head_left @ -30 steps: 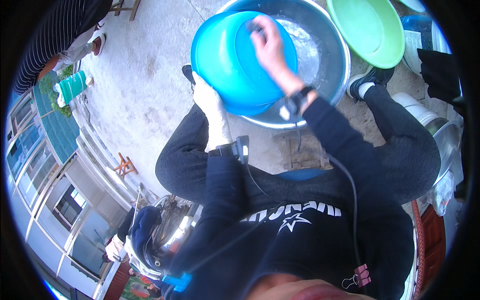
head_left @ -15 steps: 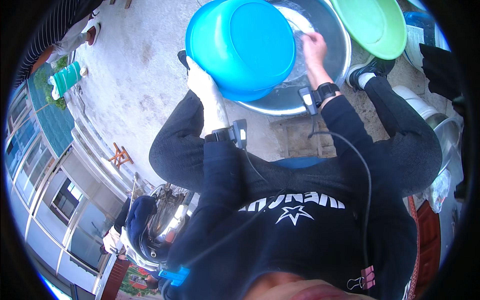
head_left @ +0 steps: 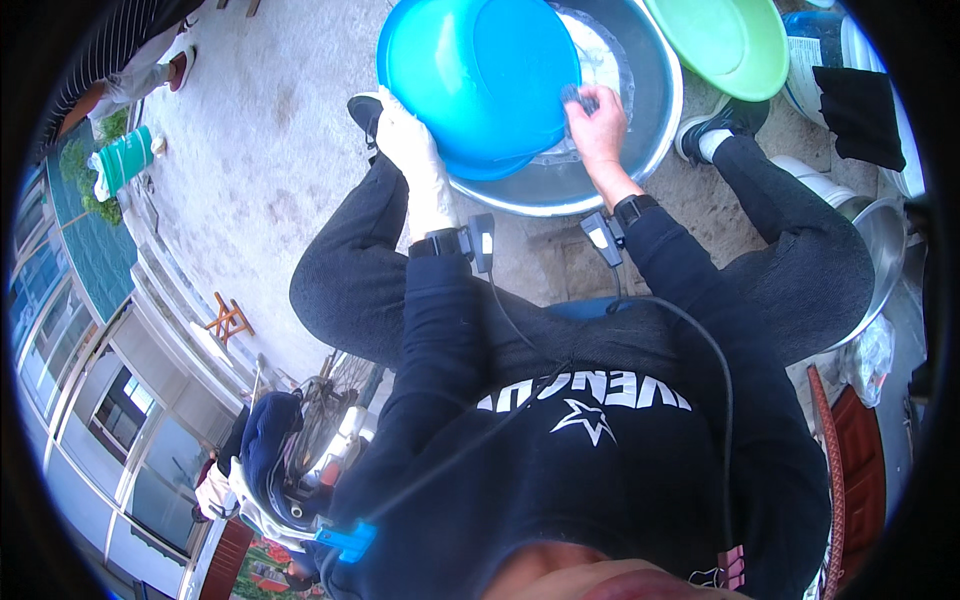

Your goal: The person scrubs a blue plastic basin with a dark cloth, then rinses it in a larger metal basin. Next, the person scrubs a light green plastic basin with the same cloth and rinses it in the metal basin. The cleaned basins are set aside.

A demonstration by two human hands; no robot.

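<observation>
The left hand [head_left: 412,150] grips the blue basin's [head_left: 480,75] rim at eight o'clock, tilting it over the metal tub [head_left: 650,120] so the right hand [head_left: 597,125], clenching a scrubber [head_left: 575,97], reaches its side.

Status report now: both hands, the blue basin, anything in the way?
Left hand grips blue basin rim. Right hand presses a scrubber against it. Basin tilted over metal tub. Nothing in the way.
</observation>
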